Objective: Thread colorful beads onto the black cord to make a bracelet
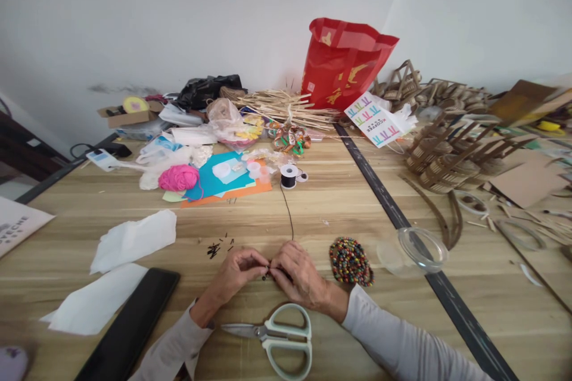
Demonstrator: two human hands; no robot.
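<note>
My left hand point(235, 272) and my right hand point(298, 274) meet over the table's front middle, fingertips pinched close together. Between them is a dark cord point(289, 214) that runs up to a black spool point(288, 177) with white ends. Small dark beads point(264, 277) show at the left fingertips; the fingers hide most of what is held. Right of my right hand lies a heap of multicoloured bead strings point(351, 261). Scissors with pale handles point(286, 336) rest just below my hands. A few short black pieces point(214, 249) are scattered beyond my left hand.
White paper sheets point(134, 238) and a long black case point(134, 321) lie at the left. Behind are pink yarn point(179, 178), blue sheets point(210, 175) and a red bag point(344, 65). A clear round lid point(422, 248) and small woven baskets point(447, 169) are at the right.
</note>
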